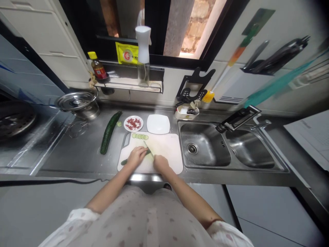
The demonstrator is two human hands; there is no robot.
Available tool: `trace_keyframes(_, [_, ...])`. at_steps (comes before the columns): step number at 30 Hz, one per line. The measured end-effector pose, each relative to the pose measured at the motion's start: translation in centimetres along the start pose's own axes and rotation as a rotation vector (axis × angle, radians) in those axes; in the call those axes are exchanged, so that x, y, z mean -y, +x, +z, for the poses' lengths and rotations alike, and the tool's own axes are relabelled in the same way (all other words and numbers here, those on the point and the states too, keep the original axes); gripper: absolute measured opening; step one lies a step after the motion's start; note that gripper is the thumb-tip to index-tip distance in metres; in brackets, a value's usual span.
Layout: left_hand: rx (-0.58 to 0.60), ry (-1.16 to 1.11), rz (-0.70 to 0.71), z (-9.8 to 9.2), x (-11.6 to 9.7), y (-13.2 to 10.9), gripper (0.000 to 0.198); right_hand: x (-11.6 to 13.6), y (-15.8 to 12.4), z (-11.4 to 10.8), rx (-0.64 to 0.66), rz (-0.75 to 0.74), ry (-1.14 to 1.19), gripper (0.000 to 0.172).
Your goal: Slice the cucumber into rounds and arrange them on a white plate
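From here the metal counter has a smooth sheen; a matt, plastic-looking board lies at its front edge, a glossy metal pot near its back edge.

Black-framed window, pale wall; steel counter

1 camera, worn on the head, looks forward and steeply down. The torso is nearest to it and fills the bottom edge at the middle. Beyond come the left hand and right hand, below the picture's centre. The board is seen near, from above, a little left of the middle, with the sink to its right. Farther off, the window crosses the top. The view is wide: upright lines lean outward at both sides.
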State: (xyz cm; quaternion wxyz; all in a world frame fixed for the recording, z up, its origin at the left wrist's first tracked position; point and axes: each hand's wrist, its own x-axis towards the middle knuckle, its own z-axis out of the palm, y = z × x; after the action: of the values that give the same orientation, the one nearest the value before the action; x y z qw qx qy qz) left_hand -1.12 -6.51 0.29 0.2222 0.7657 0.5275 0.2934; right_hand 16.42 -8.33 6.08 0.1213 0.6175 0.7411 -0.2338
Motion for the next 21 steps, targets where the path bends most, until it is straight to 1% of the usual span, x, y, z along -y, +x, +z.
trace_keyframes(7, [-0.004, 0.009, 0.001, 0.1, 0.1, 0.0, 0.025, 0.6, 0.4, -0.1, -0.011, -0.002, -0.005, 0.032])
trace_keyframes(15, [-0.017, 0.026, 0.014, 0.0, -0.1, -0.2, 0.025, 1.6, 1.1, -1.4, 0.001, 0.012, 0.013, 0.033])
trace_keyframes(21, [-0.026, 0.026, 0.007, 0.1, -0.2, -0.3, 0.025, 1.6, 0.5, -1.4, -0.018, 0.024, 0.041, 0.034])
